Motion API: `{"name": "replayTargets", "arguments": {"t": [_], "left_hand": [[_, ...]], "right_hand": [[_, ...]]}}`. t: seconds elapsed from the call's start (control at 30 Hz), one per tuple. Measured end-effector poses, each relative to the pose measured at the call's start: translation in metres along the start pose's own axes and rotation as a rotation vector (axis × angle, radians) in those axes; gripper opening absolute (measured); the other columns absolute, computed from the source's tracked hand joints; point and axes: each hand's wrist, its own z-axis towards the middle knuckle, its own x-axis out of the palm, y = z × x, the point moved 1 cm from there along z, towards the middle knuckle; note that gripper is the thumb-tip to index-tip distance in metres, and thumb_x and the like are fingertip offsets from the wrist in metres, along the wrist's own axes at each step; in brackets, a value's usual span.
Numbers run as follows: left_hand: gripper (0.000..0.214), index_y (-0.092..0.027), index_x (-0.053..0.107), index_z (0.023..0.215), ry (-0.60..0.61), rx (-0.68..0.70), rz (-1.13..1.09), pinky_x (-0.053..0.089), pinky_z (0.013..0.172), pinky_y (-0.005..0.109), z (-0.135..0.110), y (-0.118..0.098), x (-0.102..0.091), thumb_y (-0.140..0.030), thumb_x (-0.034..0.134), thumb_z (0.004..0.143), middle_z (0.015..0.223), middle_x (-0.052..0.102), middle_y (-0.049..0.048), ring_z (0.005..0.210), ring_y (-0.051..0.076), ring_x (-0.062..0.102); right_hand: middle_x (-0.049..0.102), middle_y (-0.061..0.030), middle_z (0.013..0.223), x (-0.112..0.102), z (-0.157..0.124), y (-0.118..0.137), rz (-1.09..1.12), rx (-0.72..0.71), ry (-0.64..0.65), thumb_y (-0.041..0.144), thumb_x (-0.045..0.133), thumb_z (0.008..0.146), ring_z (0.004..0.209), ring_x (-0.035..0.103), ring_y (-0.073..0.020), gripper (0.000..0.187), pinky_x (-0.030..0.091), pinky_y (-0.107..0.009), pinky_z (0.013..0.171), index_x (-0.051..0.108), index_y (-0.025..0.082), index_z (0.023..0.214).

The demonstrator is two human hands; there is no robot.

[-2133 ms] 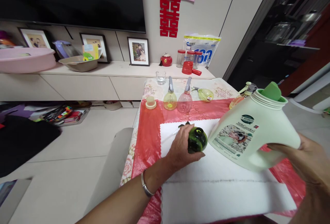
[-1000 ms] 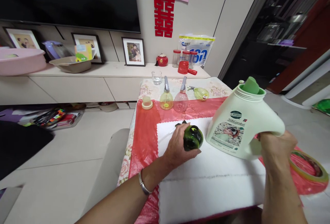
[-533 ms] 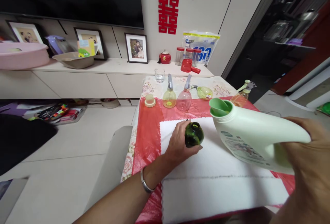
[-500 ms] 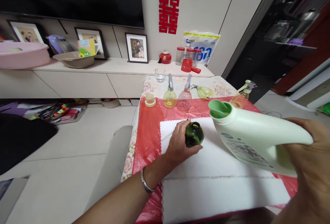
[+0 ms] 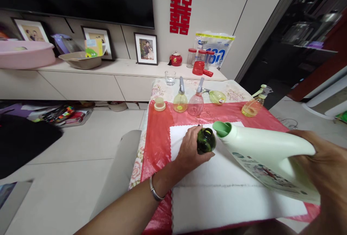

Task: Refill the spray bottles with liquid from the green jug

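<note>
My left hand (image 5: 191,150) is wrapped round a small dark green bottle (image 5: 206,140) that stands open-topped on a white cloth (image 5: 222,195). My right hand (image 5: 322,162) grips the handle end of a large pale green detergent jug (image 5: 265,155). The jug is tipped far over to the left, and its green spout (image 5: 222,129) sits right beside the small bottle's mouth. I cannot tell whether liquid is flowing.
A red plastic sheet (image 5: 155,137) covers the table under the cloth. At its far end stand a yellow spray bottle (image 5: 180,101), a pink spray bottle (image 5: 196,104), another spray bottle (image 5: 253,105), a small cap (image 5: 159,104) and a glass (image 5: 170,77). A low cabinet (image 5: 81,79) runs behind.
My right hand has tipped the jug from upright to nearly flat and brought its spout down next to the green bottle's mouth. My left hand has kept hold of the bottle.
</note>
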Motion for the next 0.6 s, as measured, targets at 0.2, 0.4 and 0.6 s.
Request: {"name": "replayTargets", "arguments": {"t": [0.2,0.4,0.6], "left_hand": [[0.089,-0.023,0.034,0.142,-0.014,0.022,0.006,0.041,0.112,0.059,0.000,-0.002,0.001,-0.026,0.083,0.068,0.138,0.049,0.0159,0.132,0.035,0.049],[0.086,-0.019,0.038,0.139,-0.078,0.004,0.027,0.043,0.109,0.057,0.001,-0.005,0.002,-0.024,0.081,0.065,0.133,0.052,0.0164,0.127,0.036,0.052],[0.083,-0.019,0.040,0.137,-0.110,-0.022,0.057,0.045,0.107,0.056,0.002,-0.009,0.000,-0.022,0.079,0.064,0.129,0.054,0.0157,0.123,0.035,0.054]], "right_hand": [[0.061,-0.0033,0.082,-0.004,0.009,0.005,-0.048,0.048,0.130,0.062,0.042,0.083,0.062,0.050,-0.0192,0.046,0.029,-0.026,0.052,0.063,0.039,0.117],[0.066,-0.0053,0.095,-0.017,0.014,0.020,-0.120,0.118,0.290,0.064,0.039,0.086,0.071,0.057,-0.0222,0.046,0.032,-0.027,0.056,0.063,0.043,0.119],[0.064,-0.0056,0.095,-0.026,0.001,0.031,-0.107,0.010,0.136,0.059,0.027,0.097,0.073,0.054,-0.0240,0.046,0.033,-0.031,0.060,0.058,0.035,0.120]]}}
